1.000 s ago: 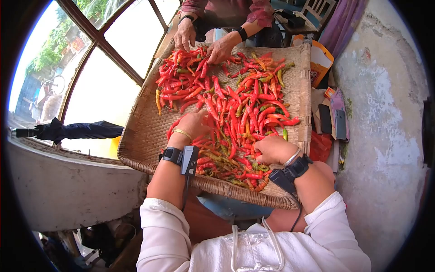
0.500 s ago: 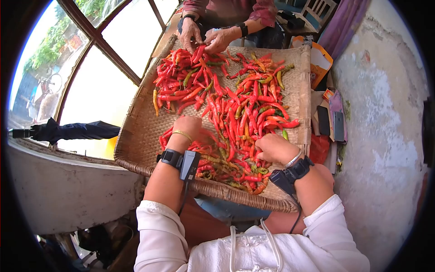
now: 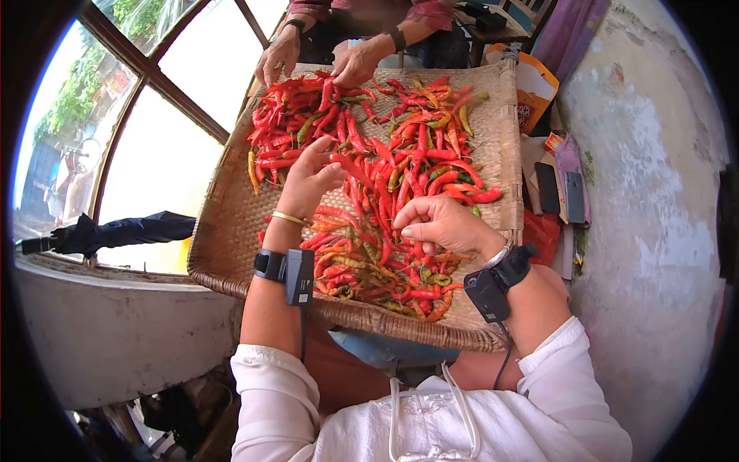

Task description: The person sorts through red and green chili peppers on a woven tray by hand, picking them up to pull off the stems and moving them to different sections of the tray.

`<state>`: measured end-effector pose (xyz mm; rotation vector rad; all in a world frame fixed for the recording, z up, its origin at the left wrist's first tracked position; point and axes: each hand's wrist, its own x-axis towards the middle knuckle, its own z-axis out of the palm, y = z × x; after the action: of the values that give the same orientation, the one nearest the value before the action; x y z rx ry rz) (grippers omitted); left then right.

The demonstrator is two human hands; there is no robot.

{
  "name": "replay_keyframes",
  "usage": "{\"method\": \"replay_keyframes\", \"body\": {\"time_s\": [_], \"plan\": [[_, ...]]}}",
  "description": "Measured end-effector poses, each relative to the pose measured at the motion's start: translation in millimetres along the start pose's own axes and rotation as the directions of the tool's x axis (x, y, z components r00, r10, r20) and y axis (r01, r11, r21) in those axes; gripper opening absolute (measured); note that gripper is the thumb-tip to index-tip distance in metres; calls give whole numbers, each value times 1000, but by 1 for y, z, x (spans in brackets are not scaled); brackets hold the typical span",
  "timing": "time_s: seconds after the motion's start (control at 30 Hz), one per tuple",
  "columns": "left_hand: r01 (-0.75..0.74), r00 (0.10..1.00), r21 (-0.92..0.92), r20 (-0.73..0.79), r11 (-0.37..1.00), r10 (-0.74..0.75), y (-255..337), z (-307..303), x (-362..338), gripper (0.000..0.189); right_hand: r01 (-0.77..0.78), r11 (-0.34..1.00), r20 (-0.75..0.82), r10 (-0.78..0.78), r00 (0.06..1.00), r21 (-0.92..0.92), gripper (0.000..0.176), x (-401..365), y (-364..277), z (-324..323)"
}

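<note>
A shallow woven basket [image 3: 223, 239] lies in front of me, spread with red chili peppers [image 3: 385, 185], some green or orange. My left hand [image 3: 308, 185] is raised over its left-middle part, fingers apart, with the end of one red chili close by the fingertips. Over the right side of the peppers, my right hand [image 3: 446, 225] is closed, its thumb and index finger drawn together; what they pinch is hidden. Wilted, duller peppers [image 3: 362, 277] lie nearest me, below both hands.
Across the basket, another person's hands [image 3: 358, 61] handle chilies at the far-left pile. A folded dark umbrella [image 3: 127, 232] rests by the window at left. Two phones [image 3: 574, 196] lie right of the basket, near an orange box [image 3: 533, 88] and the wall.
My left hand has risen away from the peppers and opened. My right hand has lifted and moved up and left. The other person's hands have spread apart.
</note>
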<state>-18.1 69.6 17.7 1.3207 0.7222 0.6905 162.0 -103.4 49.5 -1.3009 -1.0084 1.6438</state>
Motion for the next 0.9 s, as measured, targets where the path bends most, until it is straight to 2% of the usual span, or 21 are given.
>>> {"method": "replay_keyframes", "body": {"time_s": [0.1, 0.13, 0.2, 0.27, 0.3, 0.33, 0.4, 0.43, 0.47, 0.53, 0.6, 0.63, 0.67, 0.7, 0.73, 0.77, 0.8, 0.83, 0.87, 0.9], "plan": [[-53, 998, -60, 40, 997, 55, 22, 31, -14, 52, 46, 981, -23, -43, 999, 187, 13, 1, 0, 1], [-30, 989, 91, 146, 995, 17, 20, 34, -17, 44, 48, 981, -25, -44, 999, 186, 13, 2, 0, -1], [148, 893, 243, 383, 959, -235, 21, 45, -23, 38, 166, 922, -75, -149, 986, 351, 13, 4, 3, -6], [198, 781, 323, 519, 926, -348, 19, 58, -33, 34, 171, 889, -69, -157, 985, 424, 13, 3, 3, -11], [123, 769, 255, 586, 959, -255, 13, 65, -39, 34, 218, 831, -88, -201, 976, 512, 14, 3, 2, -12], [121, 767, 256, 589, 959, -254, 10, 70, -43, 34, 263, 762, -112, -246, 963, 591, 15, 4, 1, -13], [133, 697, 239, 668, 962, -262, 8, 76, -49, 33, 272, 735, -144, -233, 962, 621, 17, 1, -1, -16], [61, 687, 253, 691, 966, -224, 4, 75, -48, 27, 308, 692, -178, -255, 950, 653, 13, 2, 0, -18], [50, 686, 253, 694, 966, -218, 6, 75, -47, 27, 345, 645, -212, -277, 937, 682, 10, 5, 1, -20], [259, 665, 286, 640, 922, -386, 13, 72, -46, 23, 398, 646, -254, -309, 917, 651, 16, 7, 5, -22], [232, 693, 267, 629, 935, -351, 14, 67, -40, 26, 450, 681, -481, -162, 862, 578, 25, 6, 4, -21], [249, 745, 257, 565, 934, -354, 18, 64, -36, 26, 413, 740, -522, -98, 847, 531, 31, 6, 10, -25], [267, 791, 246, 497, 932, -357, 20, 60, -33, 27, 423, 737, -521, -112, 846, 528, 31, 6, 13, -26], [259, 862, 140, 412, 956, -294, 19, 55, -27, 34, 377, 766, -519, -67, 852, 520, 31, 6, 13, -26], [241, 867, 144, 412, 960, -279, 17, 54, -23, 34, 330, 794, -518, -23, 855, 510, 31, 7, 12, -26], [150, 968, -114, 219, 982, -122, 16, 56, -19, 39, 300, 864, -512, -58, 857, 404, 31, 8, 11, -24], [0, 1000, -344, -17, 939, -6, 15, 56, -17, 44, 217, 948, -503, -72, 861, 235, 30, 8, 8, -22], [18, 1000, -306, 12, 952, -15, 10, 45, -13, 49, 188, 959, -475, -269, 838, -212, 30, 8, 10, -22], [6, 1000, -306, 13, 952, -2, 4, 43, -12, 49, 135, 775, -367, -435, 822, -617, 29, 10, 14, -22], [90, 992, -141, 101, 986, -76, -1, 42, -13, 46, 66, 649, -300, -436, 849, -758, 29, 9, 19, -20]]}}
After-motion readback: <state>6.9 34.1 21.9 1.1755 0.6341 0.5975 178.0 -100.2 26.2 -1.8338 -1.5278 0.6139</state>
